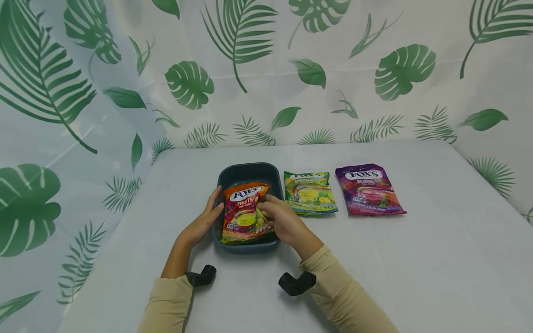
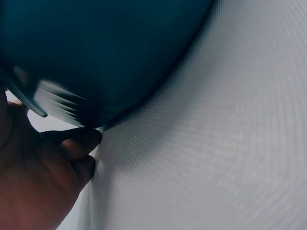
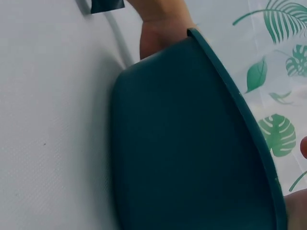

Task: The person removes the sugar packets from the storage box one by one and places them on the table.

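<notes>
A dark teal plastic basin sits on the white table; its outer wall fills much of the left wrist view and the right wrist view. Inside it lies a red and orange bag of Fox's Fruits candy, tilted up against the interior. My left hand holds the basin's left side, thumb at the rim and fingers along the outer wall. At the bag's right edge, my right hand pinches the packaging with curled fingers. The right fingertips are partly hidden, and the right wrist view shows little of that hand.
Right of the basin lies a green and yellow candy bag, close to its wall. Farther right is a purple Fox's Berries bag. A leaf-patterned white cloth hangs behind the table and along its sides.
</notes>
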### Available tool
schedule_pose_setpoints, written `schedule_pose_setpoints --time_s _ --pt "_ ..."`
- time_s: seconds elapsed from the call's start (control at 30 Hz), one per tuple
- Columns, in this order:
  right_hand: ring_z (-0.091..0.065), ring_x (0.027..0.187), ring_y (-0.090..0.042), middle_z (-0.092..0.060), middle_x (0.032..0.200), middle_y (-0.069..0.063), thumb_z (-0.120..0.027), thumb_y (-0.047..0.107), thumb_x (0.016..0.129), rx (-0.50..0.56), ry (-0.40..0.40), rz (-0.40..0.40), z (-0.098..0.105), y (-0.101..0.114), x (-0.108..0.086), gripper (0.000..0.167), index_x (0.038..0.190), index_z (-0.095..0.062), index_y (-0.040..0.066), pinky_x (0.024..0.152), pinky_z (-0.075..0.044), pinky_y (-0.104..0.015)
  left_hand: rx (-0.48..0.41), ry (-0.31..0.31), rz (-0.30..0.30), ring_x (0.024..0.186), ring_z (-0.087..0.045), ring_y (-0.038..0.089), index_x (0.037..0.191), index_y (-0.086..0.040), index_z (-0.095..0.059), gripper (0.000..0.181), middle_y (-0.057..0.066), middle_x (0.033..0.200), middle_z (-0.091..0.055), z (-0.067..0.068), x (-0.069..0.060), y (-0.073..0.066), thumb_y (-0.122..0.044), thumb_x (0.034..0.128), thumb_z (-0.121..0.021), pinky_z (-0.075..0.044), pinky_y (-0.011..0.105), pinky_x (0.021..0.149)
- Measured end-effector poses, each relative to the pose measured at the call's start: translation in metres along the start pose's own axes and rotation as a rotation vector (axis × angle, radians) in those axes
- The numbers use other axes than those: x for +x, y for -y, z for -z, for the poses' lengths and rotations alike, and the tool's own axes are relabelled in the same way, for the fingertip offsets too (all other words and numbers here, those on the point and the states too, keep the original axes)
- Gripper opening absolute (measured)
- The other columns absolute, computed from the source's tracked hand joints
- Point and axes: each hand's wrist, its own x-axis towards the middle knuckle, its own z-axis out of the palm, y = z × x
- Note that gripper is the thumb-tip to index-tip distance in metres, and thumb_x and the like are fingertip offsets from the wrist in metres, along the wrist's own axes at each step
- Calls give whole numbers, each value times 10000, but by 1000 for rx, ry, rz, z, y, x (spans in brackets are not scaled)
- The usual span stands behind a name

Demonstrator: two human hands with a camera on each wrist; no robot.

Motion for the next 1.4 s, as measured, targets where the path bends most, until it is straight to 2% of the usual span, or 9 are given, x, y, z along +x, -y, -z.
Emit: schedule_pose_setpoints --time_s 0.13,0.3,0.47,0.57,0.7,0.83,0.97,1.13,1.4 --pt "-226 1340 -321 -247 1476 -174 -428 173 933 -60 14 29 0 -1 -1 592 1443 -178 6 1055 -244 -441 -5 1 7 1402 114 327 1455 -300 95 593 58 1534 135 0 2 1 -396 985 -255 -71 599 1084" --pt "-66 1400 -325 -220 1502 -131 -434 162 938 -74 40 30 0 -2 -1 587 1452 -174 47 1103 -48 -569 4 -19 -6 1407 103 311 1437 -382 76 562 15 1535 134 0 10 17 -397 986 -260 -101 600 1080" --pt "-70 1402 -340 -120 1533 -105 -446 72 915 4 128 18 4 -3 1 700 1470 -21 89 1050 -113 -647 23 -28 5 1406 114 302 1438 -377 77 570 19 1537 125 1 9 16 -409 983 -265 -43 603 1083" --pt "-79 1401 -339 -4 1536 -142 -471 11 890 75 128 1 5 -3 1 782 1461 61 66 1071 -148 -594 19 -19 22 1406 118 301 1445 -350 82 579 29 1538 126 1 5 9 -397 985 -265 -29 601 1084" --pt "-119 1388 -357 29 1510 -231 -485 -7 888 100 103 -40 5 -3 3 822 1442 121 25 1100 -166 -510 -1 -2 35 1400 134 318 1456 -296 92 599 54 1533 149 0 -4 -6 -387 985 -268 -22 608 1079" --pt "-219 1360 -370 -63 1500 -253 -476 -3 910 48 114 -58 5 -2 3 820 1454 129 101 1084 -220 -502 -17 2 34 1398 137 322 1457 -293 90 606 54 1531 156 0 -5 -8 -403 982 -271 -25 612 1077" --pt "-322 1309 -392 -184 1470 -264 -444 -31 918 4 141 -47 4 0 0 795 1466 97 167 1053 -280 -513 -8 -12 28 1402 132 307 1448 -342 77 582 29 1534 144 0 3 5 -407 983 -267 -23 616 1075" --pt "-393 1259 -393 -288 1430 -251 -399 -85 900 -45 154 0 3 -1 -3 751 1478 6 174 1023 -337 -514 11 -30 16 1402 135 305 1440 -373 76 571 19 1535 139 0 8 17 -417 983 -264 -10 621 1072" --pt "-404 1261 -350 -304 1457 -157 -388 -133 861 41 79 11 5 -4 1 780 1473 -98 255 1020 -349 -501 11 -36 14 1404 127 298 1438 -382 72 575 14 1536 134 0 9 15 -430 980 -272 -15 614 1076"
